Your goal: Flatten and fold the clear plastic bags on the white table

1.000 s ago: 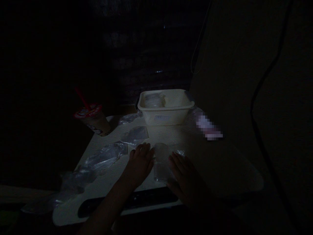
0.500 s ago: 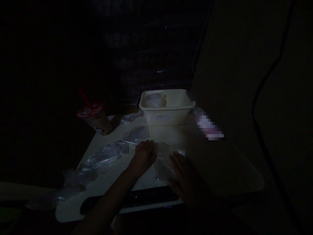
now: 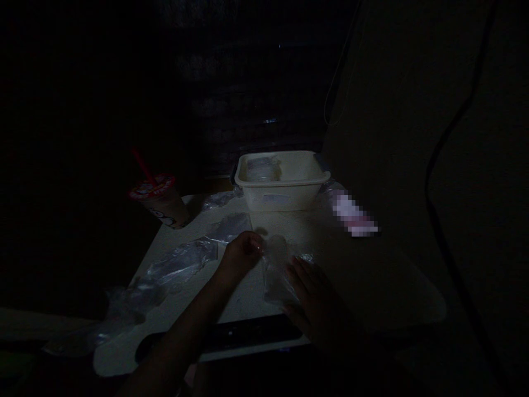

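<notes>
In dim light, a clear plastic bag lies on the white table in front of me. My left hand is closed at the bag's upper left edge, its thumb and fingers curled in a pinch on the film. The exact grip is hard to make out in the dark. My right hand rests flat on the right side of the bag, fingers stretched out. More clear plastic bags lie in a trail along the table's left side.
A white plastic tub with wrapped plastic packs inside stands at the back of the table. At left is a drink cup with a red straw. A pixelated pinkish item lies right of the tub. Along the near edge runs a dark slot.
My left hand has turned slightly, so the loop of thumb and finger now shows, and it sits a touch further left. The right hand stays in place on the bag.
</notes>
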`<state>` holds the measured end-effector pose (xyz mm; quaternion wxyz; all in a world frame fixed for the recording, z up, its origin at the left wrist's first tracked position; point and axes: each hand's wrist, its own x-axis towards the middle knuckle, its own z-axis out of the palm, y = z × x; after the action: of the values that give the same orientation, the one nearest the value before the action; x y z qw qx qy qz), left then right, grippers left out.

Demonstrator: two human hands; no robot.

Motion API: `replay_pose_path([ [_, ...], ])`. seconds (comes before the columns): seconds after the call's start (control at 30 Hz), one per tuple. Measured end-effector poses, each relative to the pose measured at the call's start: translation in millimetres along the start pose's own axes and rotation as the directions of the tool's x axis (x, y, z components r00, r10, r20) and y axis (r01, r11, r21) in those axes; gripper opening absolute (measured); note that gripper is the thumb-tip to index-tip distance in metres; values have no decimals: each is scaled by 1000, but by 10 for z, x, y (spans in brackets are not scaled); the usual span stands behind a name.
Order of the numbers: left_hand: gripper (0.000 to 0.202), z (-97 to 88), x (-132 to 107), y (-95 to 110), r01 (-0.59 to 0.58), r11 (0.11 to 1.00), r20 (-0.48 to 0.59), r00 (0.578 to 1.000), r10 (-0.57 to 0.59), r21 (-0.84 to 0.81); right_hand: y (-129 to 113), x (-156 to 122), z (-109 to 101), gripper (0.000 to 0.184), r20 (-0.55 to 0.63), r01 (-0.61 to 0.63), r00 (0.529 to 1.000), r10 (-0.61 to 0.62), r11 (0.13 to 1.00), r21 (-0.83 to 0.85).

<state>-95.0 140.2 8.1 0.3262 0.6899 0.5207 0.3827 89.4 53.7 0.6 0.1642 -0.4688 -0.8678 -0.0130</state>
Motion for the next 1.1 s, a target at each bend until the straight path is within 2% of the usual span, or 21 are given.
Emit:
replay_pose_path([
  [0.2, 27, -3, 10, 16, 3, 999, 33, 999, -2, -44, -8, -1, 5, 55, -6, -11, 1000, 11, 1000, -9],
  [0.37, 26, -7, 8, 19, 7, 1000, 51, 999, -8, 28, -11, -1, -6, 56, -21, -9, 1000, 9, 1000, 1],
  [0.6, 14, -23, 74, 24, 72, 988, -50, 997, -66, 139, -13, 7, -21, 55, 8, -19, 1000, 19, 1000, 9],
  [0.73, 17, -86, 64, 138, 91, 974, -118, 991, -67, 208, -13, 3, -22, 55, 12, -21, 1000, 21, 1000, 11],
  [0.8, 22, -115, -36, 249, 67, 962, -157, 987, -25, 264, -12, 0, -20, 55, 3, -16, 1000, 16, 1000, 9],
  [0.83, 24, -119, -118, 309, 22, 942, -167, 985, 37, 335, -12, -1, -19, 55, 0, -13, 1000, 13, 1000, 10],
  [0.9, 24, -103, -333, 414, -93, 899, -103, 983, 150, 427, -13, -1, -18, 56, -1, -20, 1000, 20, 1000, 13],
  [0.93, 24, -84, -454, 452, -127, 889, -47, 985, 164, 439, -13, -1, -18, 56, 4, -25, 1000, 25, 1000, 13],
  [1.0, 28, -34, -684, 492, -90, 900, -54, 991, 124, 426, -12, 0, -18, 57, 11, -32, 999, 32, 999, 12],
  [1.1, 29, 50, -907, 475, 32, 934, -56, 998, -12, 356, -3, -2, -5, 58, 4, -21, 1000, 21, 1000, 11],
])
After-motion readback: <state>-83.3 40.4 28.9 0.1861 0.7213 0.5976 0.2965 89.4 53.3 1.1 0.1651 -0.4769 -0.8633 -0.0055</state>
